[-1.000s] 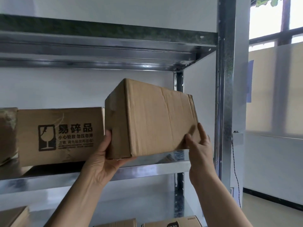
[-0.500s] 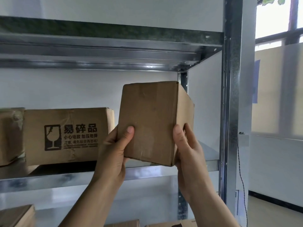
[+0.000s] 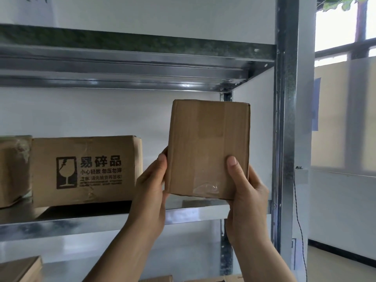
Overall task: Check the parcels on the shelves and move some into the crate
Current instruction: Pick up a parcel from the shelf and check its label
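Parcel: held up at the right end of the shelf, near its front edge, long axis vertical, taped face toward you. It sits between your hands. Left hand grips the lower left edge; right hand grips the lower right corner, thumb on the face. Neither hand is nearer. Fragile-marked box stands to the left, apart. Crate not in view.

forearms raised, left hand and right hand clasping the parcel from either side, right thumb on its front
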The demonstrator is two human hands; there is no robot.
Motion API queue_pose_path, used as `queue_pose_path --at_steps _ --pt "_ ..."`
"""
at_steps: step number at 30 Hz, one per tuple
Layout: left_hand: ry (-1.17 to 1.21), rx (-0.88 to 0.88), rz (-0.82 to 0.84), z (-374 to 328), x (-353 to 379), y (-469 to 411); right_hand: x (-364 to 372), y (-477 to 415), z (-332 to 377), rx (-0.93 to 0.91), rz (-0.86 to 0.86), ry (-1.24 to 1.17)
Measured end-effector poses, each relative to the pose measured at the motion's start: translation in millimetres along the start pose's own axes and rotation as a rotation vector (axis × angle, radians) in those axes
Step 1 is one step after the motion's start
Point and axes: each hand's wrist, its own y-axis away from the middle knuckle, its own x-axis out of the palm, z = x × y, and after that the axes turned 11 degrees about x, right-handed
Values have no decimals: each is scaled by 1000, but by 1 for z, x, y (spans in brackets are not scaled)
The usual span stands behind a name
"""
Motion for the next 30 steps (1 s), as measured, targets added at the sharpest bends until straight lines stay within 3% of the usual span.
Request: queue_pose_path --at_steps 17,23,30 --pt "-201 123 100 -1 7 -12 -14 -15 16 85 -22 -92" --pt "-153 134 4 9 -2 -17 -30 -21 14 173 10 -194" --pt "-332 166 -122 18 -29 -25 -61 -23 6 284 88 -297"
